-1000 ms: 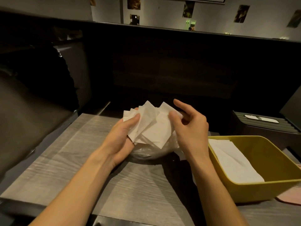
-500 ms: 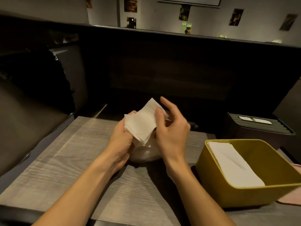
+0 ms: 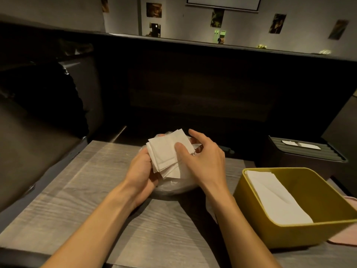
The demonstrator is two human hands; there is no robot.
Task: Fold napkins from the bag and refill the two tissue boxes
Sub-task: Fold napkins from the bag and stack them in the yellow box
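A small stack of white napkins (image 3: 164, 153) is held above a clear plastic bag (image 3: 173, 187) on the wooden table (image 3: 92, 190). My left hand (image 3: 140, 171) grips the stack from below and the left. My right hand (image 3: 202, 159) pinches its right side, thumb on top. To the right stands an open yellow tissue box (image 3: 289, 235) with folded napkins (image 3: 276, 196) inside. Behind it sits a dark closed tissue box (image 3: 305, 151) with a white slot on its lid.
A dark booth partition rises behind the table. A dark bench seat runs along the left edge. Something pink (image 3: 343, 238) pokes out from under the yellow box at the far right.
The fanned-out napkins have been gathered into a tighter stack between both hands. The view has shifted slightly left, so the boxes sit further right.
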